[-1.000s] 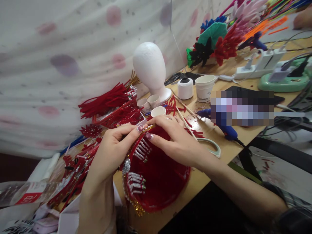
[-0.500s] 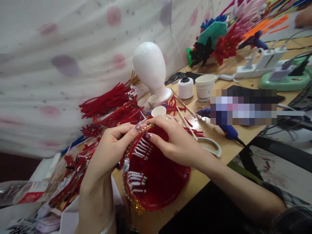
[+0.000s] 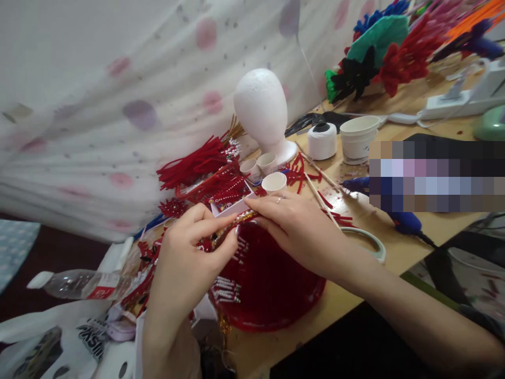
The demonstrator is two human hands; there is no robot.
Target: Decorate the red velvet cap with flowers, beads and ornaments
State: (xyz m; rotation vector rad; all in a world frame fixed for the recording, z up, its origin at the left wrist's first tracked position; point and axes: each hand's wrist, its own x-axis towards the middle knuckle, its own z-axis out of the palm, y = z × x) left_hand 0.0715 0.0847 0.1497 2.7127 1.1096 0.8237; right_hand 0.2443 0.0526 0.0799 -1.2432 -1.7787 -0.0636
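A round red piece (image 3: 276, 279) with a beaded gold edge and short strings of white beads is held over the table. My left hand (image 3: 189, 252) pinches its upper left edge between thumb and fingers. My right hand (image 3: 295, 226), with a ring on one finger, grips the top edge just beside it, its thumb partly hidden. Gold trim (image 3: 224, 323) hangs at the lower left of the piece. Right behind the hands are a small white box (image 3: 232, 207) with beaded red bits and a paper cup (image 3: 274, 182).
A white foam head (image 3: 261, 108) stands behind, near a thread spool (image 3: 322, 142) and stacked cups (image 3: 358, 139). At right lie a blue glue gun (image 3: 406, 222) and a pale green ring (image 3: 369, 243). A plastic bottle (image 3: 79, 284) lies at left.
The view has shifted, so the surroundings sit further right. The red piece has tilted, its beaded edge now more hidden by my left hand, whose thumb has moved down onto the inner side.
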